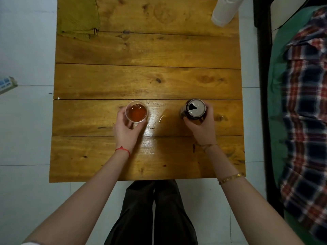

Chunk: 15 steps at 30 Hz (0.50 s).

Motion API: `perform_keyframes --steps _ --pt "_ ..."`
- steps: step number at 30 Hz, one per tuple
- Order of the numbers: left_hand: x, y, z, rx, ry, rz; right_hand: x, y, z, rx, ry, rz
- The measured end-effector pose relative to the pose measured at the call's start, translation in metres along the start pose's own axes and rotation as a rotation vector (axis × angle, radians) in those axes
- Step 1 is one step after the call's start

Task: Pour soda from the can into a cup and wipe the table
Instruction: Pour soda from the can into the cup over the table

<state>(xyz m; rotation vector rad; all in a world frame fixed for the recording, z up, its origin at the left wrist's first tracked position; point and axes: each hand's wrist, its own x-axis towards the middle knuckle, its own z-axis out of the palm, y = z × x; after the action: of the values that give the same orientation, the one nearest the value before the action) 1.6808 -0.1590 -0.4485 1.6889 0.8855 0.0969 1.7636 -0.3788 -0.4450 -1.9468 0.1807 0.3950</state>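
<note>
Head: L hand (124, 129) grips cup (136, 111), R hand (203, 127) prob. can (193, 109).

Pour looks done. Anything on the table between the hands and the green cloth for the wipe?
Nothing visible does. The green cloth lies at the far left corner; bare table separates it from the left hand on the cup and the right hand on the can.

Clear cup (136, 111) of amber soda stands left of upright opened can (194, 109).
</note>
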Motion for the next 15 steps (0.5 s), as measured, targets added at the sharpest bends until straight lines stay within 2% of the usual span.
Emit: perform_keyframes --steps 9,13,15 --pt "0.001 -0.013 0.004 -0.001 -0.011 0.015 -0.001 0.004 0.0 -0.005 0.002 -0.016" --pt "-0.009 -0.015 0.0 0.002 -0.012 -0.056 -0.002 0.0 -0.001 -0.017 0.012 0.004" --pt "-0.022 -0.013 0.002 -0.037 0.066 -0.119 -0.005 -0.004 -0.004 0.004 0.013 0.025"
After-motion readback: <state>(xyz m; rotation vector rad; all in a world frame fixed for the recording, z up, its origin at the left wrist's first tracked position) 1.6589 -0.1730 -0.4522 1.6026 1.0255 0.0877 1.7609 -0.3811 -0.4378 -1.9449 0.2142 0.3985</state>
